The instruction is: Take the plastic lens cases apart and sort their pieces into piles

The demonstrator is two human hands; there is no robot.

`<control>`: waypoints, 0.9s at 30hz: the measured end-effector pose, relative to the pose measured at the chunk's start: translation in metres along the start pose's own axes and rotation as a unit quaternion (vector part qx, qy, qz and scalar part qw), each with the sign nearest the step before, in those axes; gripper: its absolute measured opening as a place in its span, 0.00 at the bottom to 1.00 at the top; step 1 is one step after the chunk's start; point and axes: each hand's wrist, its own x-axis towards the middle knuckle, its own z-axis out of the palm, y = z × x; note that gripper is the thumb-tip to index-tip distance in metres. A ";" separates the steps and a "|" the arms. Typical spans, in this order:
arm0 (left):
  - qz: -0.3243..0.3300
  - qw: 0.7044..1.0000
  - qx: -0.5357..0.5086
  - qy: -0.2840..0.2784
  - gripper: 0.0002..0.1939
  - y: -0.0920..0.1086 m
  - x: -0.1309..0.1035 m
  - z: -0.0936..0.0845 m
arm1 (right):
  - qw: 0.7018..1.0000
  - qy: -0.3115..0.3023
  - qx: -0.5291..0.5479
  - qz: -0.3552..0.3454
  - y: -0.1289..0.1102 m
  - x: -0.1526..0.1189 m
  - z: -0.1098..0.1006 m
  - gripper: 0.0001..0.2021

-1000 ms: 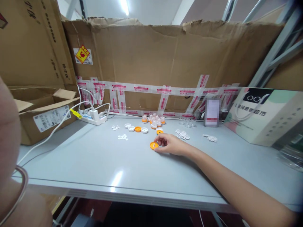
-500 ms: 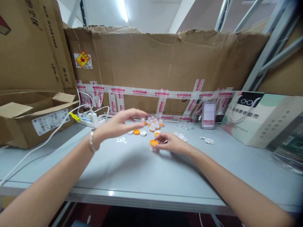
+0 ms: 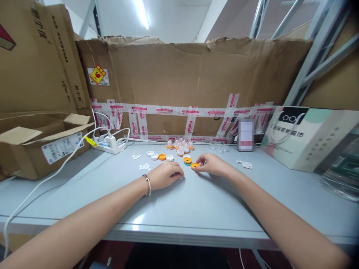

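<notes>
My right hand [image 3: 211, 164] pinches the edge of a round orange cap [image 3: 195, 166] with a dark hole in its middle, held at a slight tilt near the tabletop. Close beside that cap, another orange cap [image 3: 187, 160] rests on a teal one [image 3: 187, 164]. My left hand [image 3: 165, 175] is low over the table, its fingers curled together. A small pale piece [image 3: 181, 178] shows at its fingertips, too little of it visible to name. Behind my hands, clear domed pieces on orange bases [image 3: 181, 151] stand in a cluster.
Left of the cluster are white caps [image 3: 169, 158], an orange cap [image 3: 162, 157] and small white discs [image 3: 145, 166]. White parts [image 3: 246, 164], clear cups [image 3: 218, 148] and a phone [image 3: 246, 136] are at the right. Cardboard boxes [image 3: 196, 78] and a power strip [image 3: 112, 147] border the table.
My left hand has come down from above the table, moving right, and its fingers have closed. My right hand has shifted slightly right with the orange cap, away from the clear piece beneath it.
</notes>
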 end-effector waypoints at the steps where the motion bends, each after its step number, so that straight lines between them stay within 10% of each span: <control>1: -0.003 1.000 -0.001 0.000 0.08 0.000 0.001 0.001 | 1.000 0.003 -0.009 -0.001 0.000 0.001 0.002 0.16; 9: -0.113 0.984 0.080 0.115 0.09 -0.043 -0.015 -0.062 | 0.999 0.016 -0.030 -0.015 0.002 0.003 0.007 0.16; 13: -0.264 0.951 0.156 0.049 0.08 -0.086 -0.038 -0.096 | 0.999 0.032 -0.027 -0.023 0.003 0.005 0.010 0.17; 17: -0.265 0.956 0.119 -0.046 0.10 -0.101 -0.038 -0.084 | 0.999 0.041 -0.026 -0.023 0.004 0.007 0.011 0.18; 27: -0.267 0.950 0.158 -0.043 0.14 -0.109 -0.034 -0.067 | 0.996 0.065 -0.032 -0.046 0.006 0.010 0.016 0.19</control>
